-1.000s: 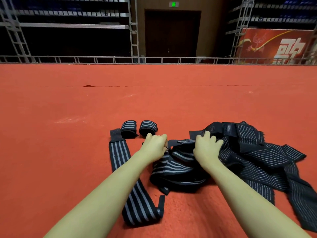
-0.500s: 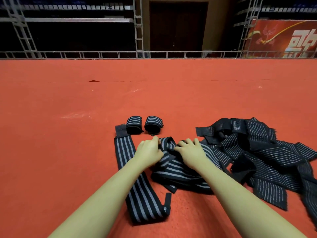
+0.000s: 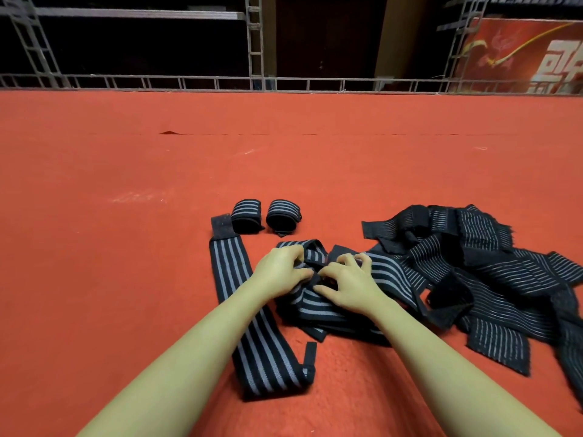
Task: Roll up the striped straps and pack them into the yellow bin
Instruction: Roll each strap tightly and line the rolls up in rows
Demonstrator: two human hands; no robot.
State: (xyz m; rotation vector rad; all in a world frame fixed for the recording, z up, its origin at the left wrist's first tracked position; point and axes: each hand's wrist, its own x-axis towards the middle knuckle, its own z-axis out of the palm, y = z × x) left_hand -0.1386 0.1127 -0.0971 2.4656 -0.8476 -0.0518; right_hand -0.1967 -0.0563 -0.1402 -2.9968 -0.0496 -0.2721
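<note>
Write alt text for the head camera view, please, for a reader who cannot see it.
Both hands, left hand and right hand, grip a crumpled striped strap on a red floor. Two rolled straps sit just beyond, a flat strap lies to the left, and a loose strap pile lies to the right.

Red floor (image 3: 126,247) stretching wide here, running back to a metal rail (image 3: 189,82) at its far edge. Down on it, two rolled straps (image 3: 246,212) sit side by side, nearly touching, striped tops up. Just beside the left roll, one flat strap (image 3: 249,326) runs long toward the camera, its near end folded up. To the right, a crumpled strap (image 3: 331,307) lies bunched next to the flat one, and beyond that a loose pile (image 3: 492,279) of tangled straps sprawls to the right edge.
</note>
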